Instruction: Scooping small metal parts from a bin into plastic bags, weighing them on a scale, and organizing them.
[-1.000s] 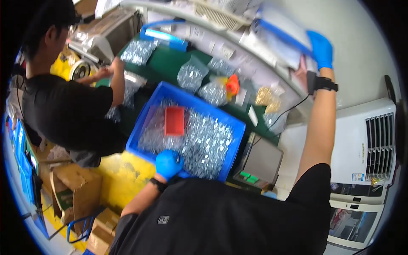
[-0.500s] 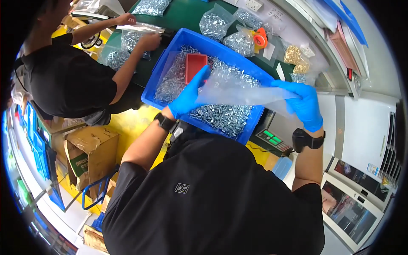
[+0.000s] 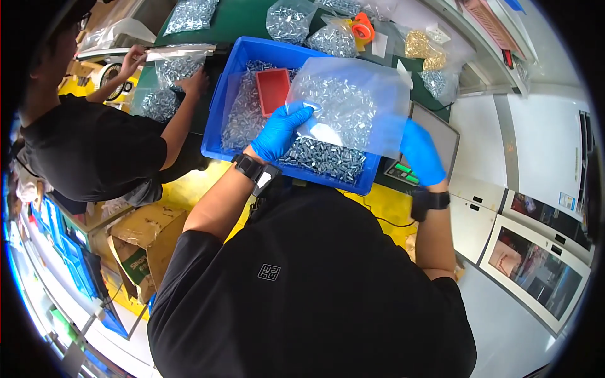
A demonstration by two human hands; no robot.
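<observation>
My left hand (image 3: pixel 276 133), in a blue glove, pinches the lower left corner of a clear plastic bag (image 3: pixel 394 82), thumb on top. The bag is spread flat above a blue bin (image 3: pixel 217 120) holding many small silvery metal pieces (image 3: pixel 324 160), which show through the film. At the bag's right edge is my right hand (image 3: pixel 423 154), also gloved in blue. Motion smears its fingers, and they lie partly behind the film, so their grip is unclear. A red tray (image 3: pixel 273 91) rests on the pieces at the bin's left, just beyond my left hand.
Filled bags of metal pieces (image 3: pixel 287 24) lie on the green table (image 3: pixel 236 19) beyond the bin, near an orange tape dispenser (image 3: pixel 362 28). A scale (image 3: pixel 435 129) stands to the right. At left, a co-worker (image 3: pixel 104 135) handles a filled bag (image 3: pixel 178 70). A cardboard box (image 3: pixel 151 227) stands on the floor.
The bag has gone from bunched and slanting to spread flat over the bin. My right hand has moved left and down. The co-worker's bag now hangs more upright.
</observation>
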